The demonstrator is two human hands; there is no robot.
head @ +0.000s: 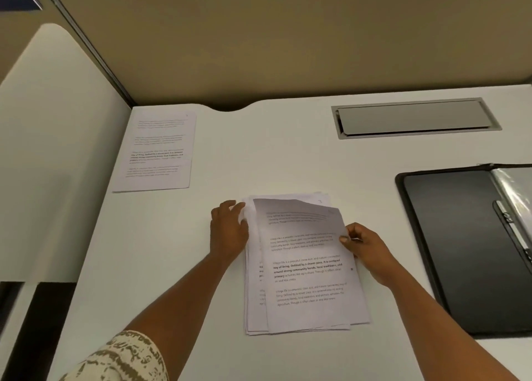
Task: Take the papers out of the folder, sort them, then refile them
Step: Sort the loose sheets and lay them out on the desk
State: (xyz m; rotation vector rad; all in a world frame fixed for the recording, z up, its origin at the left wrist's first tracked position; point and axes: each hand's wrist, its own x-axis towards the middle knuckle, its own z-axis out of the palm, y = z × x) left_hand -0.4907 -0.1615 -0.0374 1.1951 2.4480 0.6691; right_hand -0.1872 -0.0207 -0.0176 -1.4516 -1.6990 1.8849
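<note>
Head view: sorting is under way. The loose stack of white printed papers point(302, 294) lies near the white desk's point(259, 150) front edge, the black open folder point(460, 251) at its right edge, one sorted white sheet point(158, 150) at the back-left corner. The right hand point(365, 251) pinches the top sheet's right edge (thumb against forefinger); the left hand point(229, 231), fingers loosely spread, steadies the stack's left edge. Next, probably: lift that sheet clear alone.
</note>
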